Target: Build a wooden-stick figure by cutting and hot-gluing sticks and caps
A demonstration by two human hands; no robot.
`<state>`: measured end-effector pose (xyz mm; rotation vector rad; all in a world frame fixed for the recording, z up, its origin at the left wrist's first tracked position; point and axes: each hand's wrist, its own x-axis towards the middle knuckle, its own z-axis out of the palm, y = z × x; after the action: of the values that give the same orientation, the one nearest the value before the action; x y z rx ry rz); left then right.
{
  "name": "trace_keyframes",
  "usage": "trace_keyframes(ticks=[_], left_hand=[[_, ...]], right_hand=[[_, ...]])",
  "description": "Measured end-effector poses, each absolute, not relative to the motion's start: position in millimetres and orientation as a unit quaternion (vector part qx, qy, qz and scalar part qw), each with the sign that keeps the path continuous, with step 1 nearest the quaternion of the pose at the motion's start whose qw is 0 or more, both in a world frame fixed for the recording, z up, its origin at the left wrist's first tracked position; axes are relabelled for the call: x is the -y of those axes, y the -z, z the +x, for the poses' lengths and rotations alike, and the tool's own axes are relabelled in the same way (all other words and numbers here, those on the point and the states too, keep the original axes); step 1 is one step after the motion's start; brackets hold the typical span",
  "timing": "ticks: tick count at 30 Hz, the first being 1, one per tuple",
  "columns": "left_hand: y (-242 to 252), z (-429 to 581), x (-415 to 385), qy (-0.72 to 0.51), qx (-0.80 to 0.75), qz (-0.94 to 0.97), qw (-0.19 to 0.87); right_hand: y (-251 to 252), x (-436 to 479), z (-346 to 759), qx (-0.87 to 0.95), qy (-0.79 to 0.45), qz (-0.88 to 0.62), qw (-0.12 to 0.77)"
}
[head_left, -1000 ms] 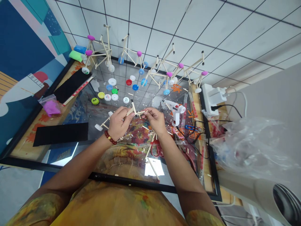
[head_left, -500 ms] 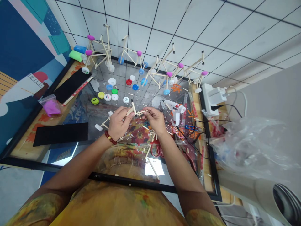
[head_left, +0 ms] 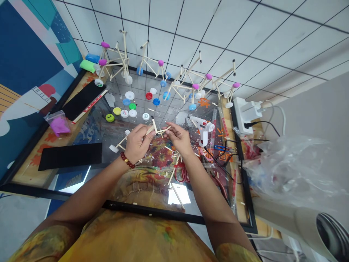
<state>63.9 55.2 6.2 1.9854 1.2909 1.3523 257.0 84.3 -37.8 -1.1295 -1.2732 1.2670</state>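
Note:
Over the middle of the table, my left hand (head_left: 139,143) is closed round a small frame of pale wooden sticks (head_left: 155,124) with black-tipped ends on its crosspiece. My right hand (head_left: 178,139) pinches a thin stick of the same frame between thumb and fingers, at its right side. Beside my left wrist lies another stick piece with a white bottle cap (head_left: 113,148) on it, partly hidden by the hand. A white glue gun (head_left: 202,128) stands to the right of my right hand. Loose sticks (head_left: 177,196) and red-handled scissors (head_left: 181,172) lie below it.
Several stick figures with bottle-cap wheels and purple clay balls (head_left: 195,86) stand along the tiled wall. Loose bottle caps (head_left: 132,106) lie before them. Black strips (head_left: 71,155) are at left. At right are a power strip (head_left: 243,113), cables and plastic bags (head_left: 289,171).
Both hands keep nearly the same place and hold on the stick frame. The fingers of my right hand have shifted very slightly, and the whole view has moved a little.

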Motion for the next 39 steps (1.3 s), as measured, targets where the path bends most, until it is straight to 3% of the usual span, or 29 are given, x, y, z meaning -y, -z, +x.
trace_keyframes(ticks=[39], left_hand=[[-5.7,64.3,-55.8,-0.482,-0.466,0.714,0.203]], right_hand=[[38.5,-83.5,259.1,0.545,-0.486,-0.485,0.482]])
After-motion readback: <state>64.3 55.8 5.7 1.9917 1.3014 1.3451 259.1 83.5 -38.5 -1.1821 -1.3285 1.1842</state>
